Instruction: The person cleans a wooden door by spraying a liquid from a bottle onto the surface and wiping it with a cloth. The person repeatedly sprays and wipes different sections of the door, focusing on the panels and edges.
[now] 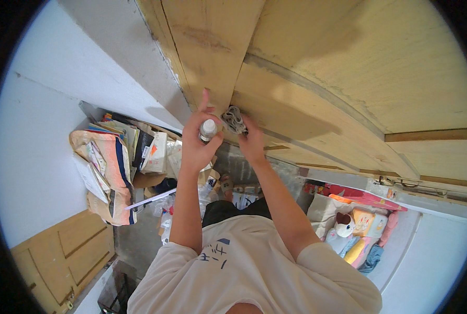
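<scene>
A small clear bottle with a white cap [208, 128] is gripped in my left hand [196, 143]. The index finger of that hand points up towards a pale wooden panel [206, 51]. In my right hand [253, 141] is a crumpled grey cloth [233, 119], held close to the wood. The cloth sits just right of the bottle, apart from it. Dark smudges mark the wood above both hands, and grey streaks run along the panelled surface [304, 102] to the right. Whether the cloth touches the wood, I cannot tell.
To the left, books and papers [119, 129] stand packed beside a peach-coloured bag [117, 176]. Plastic bags [162, 208] lie on the grey floor. On the right are a plush toy [343, 224] and folded clothes [370, 257]. A wooden door [68, 251] is at lower left.
</scene>
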A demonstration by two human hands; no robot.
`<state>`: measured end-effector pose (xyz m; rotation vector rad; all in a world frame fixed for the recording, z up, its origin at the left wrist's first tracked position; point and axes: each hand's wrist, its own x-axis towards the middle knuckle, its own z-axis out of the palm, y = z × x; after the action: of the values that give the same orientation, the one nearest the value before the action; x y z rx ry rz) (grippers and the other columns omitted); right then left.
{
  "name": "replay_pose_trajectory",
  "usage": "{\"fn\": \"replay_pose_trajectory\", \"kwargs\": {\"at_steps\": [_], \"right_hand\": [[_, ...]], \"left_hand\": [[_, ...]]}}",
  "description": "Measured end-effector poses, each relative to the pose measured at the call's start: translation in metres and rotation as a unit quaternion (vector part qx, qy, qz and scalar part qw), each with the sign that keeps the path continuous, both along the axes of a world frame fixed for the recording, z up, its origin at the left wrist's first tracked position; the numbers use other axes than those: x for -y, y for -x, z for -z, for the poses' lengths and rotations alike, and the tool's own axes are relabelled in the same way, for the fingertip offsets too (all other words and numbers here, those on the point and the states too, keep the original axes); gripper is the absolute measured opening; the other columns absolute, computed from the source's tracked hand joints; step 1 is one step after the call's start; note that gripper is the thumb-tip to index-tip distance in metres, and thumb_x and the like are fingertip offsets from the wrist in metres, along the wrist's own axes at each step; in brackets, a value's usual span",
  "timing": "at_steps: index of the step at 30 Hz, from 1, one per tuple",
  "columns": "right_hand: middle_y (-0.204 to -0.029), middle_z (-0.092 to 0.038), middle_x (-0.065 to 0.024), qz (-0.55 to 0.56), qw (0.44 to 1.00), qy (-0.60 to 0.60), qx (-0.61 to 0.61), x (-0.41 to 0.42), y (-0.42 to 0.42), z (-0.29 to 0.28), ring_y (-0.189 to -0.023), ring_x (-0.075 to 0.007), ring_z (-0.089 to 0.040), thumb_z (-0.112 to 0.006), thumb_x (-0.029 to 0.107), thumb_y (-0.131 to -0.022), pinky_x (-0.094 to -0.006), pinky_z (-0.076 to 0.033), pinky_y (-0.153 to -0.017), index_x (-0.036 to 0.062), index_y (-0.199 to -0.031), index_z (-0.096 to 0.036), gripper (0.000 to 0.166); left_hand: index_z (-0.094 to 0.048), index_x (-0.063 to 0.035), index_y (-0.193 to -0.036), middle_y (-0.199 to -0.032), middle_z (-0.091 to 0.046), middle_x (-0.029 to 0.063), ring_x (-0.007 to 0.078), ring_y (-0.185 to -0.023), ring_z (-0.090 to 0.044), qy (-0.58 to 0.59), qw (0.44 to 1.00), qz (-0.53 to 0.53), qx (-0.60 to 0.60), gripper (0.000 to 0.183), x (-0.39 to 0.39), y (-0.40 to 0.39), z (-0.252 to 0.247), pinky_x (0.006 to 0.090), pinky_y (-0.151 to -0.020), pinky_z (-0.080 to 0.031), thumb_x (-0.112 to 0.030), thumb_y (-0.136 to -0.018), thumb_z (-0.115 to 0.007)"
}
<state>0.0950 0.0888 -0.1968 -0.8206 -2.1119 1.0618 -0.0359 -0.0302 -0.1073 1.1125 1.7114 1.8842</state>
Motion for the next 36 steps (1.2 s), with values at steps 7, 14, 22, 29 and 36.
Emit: {"fn": "replay_pose_trajectory", "kwargs": {"at_steps": [7,14,22,29,36], "right_hand": [[-0.118,-0.063,-0.0219,0.001,0.997,0.078,0.019,0.002,0.001,0.029,-0.107,-0.0426,-0.063,-0.057,-0.014,-0.073,-0.0436,-0.054,-0.086,0.0026,-0.129,-0.059,0.058],[-0.114,-0.064,-0.022,0.001,0.996,0.09,-0.01,0.002,0.001,0.026,-0.105,-0.0414,-0.064,-0.056,-0.014,-0.073,-0.0414,-0.054,-0.085,0.0021,-0.127,-0.059,0.056],[-0.109,-0.067,-0.0212,0.039,0.998,0.009,-0.048,0.011,0.005,0.008,-0.099,-0.0376,-0.067,-0.057,-0.013,-0.075,-0.035,-0.052,-0.084,-0.0008,-0.126,-0.058,0.053],[-0.116,-0.063,-0.0238,0.059,0.997,0.057,-0.012,0.016,0.009,0.04,-0.11,-0.0454,-0.061,-0.058,-0.013,-0.073,-0.045,-0.051,-0.089,0.004,-0.124,-0.059,0.054],[-0.113,-0.066,-0.0239,0.073,0.993,0.092,-0.035,0.021,0.015,0.066,-0.11,-0.0447,-0.062,-0.059,-0.009,-0.076,-0.0437,-0.051,-0.091,0.0029,-0.124,-0.06,0.05]], "left_hand": [[-0.06,-0.0067,-0.091,-0.156,-0.041,0.0218,0.0296,-0.12,-0.059,0.006,1.0,-0.005,-0.019,0.024,-0.001,0.002,0.0,0.0398,-0.103,-0.044,-0.002,-0.068,-0.065],[-0.06,-0.0071,-0.09,-0.156,-0.041,0.0218,0.0283,-0.119,-0.059,0.017,1.0,-0.007,-0.008,0.024,0.0,0.001,0.0,0.0395,-0.102,-0.045,-0.002,-0.068,-0.065],[-0.06,-0.0071,-0.091,-0.156,-0.041,0.0222,0.0288,-0.12,-0.059,0.01,1.0,-0.005,-0.02,0.023,-0.001,0.003,0.004,0.0395,-0.102,-0.045,-0.002,-0.068,-0.066],[-0.061,-0.0076,-0.091,-0.158,-0.039,0.0192,0.0283,-0.122,-0.058,0.023,1.0,-0.002,-0.013,0.023,-0.001,-0.001,-0.001,0.0409,-0.103,-0.044,-0.006,-0.069,-0.066],[-0.06,-0.0071,-0.092,-0.159,-0.036,0.0201,0.0276,-0.121,-0.059,0.035,0.999,0.008,-0.019,0.023,0.001,0.0,-0.003,0.0408,-0.103,-0.044,-0.006,-0.069,-0.066]]}}
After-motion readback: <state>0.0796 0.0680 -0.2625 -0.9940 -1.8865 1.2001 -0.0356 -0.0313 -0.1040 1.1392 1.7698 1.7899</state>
